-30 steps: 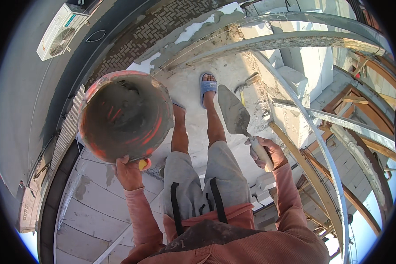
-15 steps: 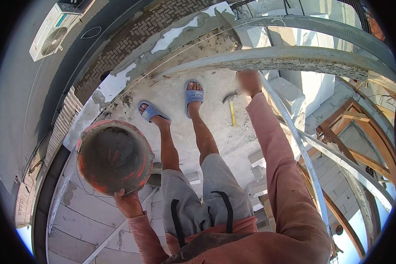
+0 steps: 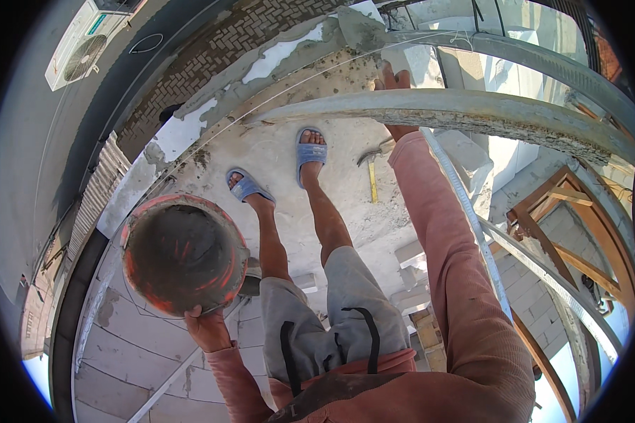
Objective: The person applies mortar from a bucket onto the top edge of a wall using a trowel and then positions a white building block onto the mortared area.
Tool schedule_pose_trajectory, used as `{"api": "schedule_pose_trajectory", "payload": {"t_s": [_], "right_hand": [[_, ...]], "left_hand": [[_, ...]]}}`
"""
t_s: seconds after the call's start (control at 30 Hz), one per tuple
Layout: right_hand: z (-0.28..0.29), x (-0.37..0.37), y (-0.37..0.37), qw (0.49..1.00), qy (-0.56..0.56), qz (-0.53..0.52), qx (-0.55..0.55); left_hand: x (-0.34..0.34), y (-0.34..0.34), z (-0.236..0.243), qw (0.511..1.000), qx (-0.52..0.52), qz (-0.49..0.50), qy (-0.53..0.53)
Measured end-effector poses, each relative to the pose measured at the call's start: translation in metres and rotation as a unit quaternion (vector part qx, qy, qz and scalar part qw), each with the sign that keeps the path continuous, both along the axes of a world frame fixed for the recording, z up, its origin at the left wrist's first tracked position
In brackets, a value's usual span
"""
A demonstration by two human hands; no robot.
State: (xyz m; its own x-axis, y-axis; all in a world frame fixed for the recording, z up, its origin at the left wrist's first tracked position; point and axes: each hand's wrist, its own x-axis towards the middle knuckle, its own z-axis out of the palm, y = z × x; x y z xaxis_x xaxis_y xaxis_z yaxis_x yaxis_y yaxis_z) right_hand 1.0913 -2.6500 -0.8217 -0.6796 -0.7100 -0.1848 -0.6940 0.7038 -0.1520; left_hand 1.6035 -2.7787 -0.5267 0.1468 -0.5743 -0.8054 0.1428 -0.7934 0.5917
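Observation:
At the left, my left hand point(image 3: 206, 329) grips the near rim of an orange-red bucket point(image 3: 140, 278). Its walls are smeared with grey, and wet grey mortar point(image 3: 183, 229) lies inside. My right arm stretches far forward, passing under a curved grey metal bar point(image 3: 331, 106). Beyond the bar shows my right hand point(image 3: 394, 77), its fingers apart and nothing visible in them; the bar hides its middle. Just past it, a flat grey trowel-like shape point(image 3: 360, 29) lies on the mortar-smeared ledge point(image 3: 289, 60).
A hammer point(image 3: 372, 176) with a yellow handle lies on the concrete beside my blue sandals point(image 3: 312, 154). A thin string point(image 3: 282, 88) runs along the ledge. Metal bars point(image 3: 550, 261) and a brown wooden frame point(image 3: 578, 233) stand at right. An air conditioner unit point(image 3: 85, 46) hangs far left.
My right hand has moved forward beneath the metal bar, from its near side to beyond it, and its fingers have spread. The left hand keeps the bucket nearly still.

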Motion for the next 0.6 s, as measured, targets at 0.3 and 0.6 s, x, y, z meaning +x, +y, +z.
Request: {"api": "schedule_pose_trajectory", "payload": {"t_s": [0.3, 0.6], "right_hand": [[0.037, -0.015, -0.081, 0.984, -0.059, -0.094, 0.137], [-0.032, -0.065, -0.115, 0.993, 0.021, -0.118, -0.001]], "left_hand": [[-0.003, -0.006, -0.001, 1.0, -0.003, -0.019, -0.01], [-0.007, 0.0, -0.01, 1.0, -0.006, -0.019, -0.009]]}}
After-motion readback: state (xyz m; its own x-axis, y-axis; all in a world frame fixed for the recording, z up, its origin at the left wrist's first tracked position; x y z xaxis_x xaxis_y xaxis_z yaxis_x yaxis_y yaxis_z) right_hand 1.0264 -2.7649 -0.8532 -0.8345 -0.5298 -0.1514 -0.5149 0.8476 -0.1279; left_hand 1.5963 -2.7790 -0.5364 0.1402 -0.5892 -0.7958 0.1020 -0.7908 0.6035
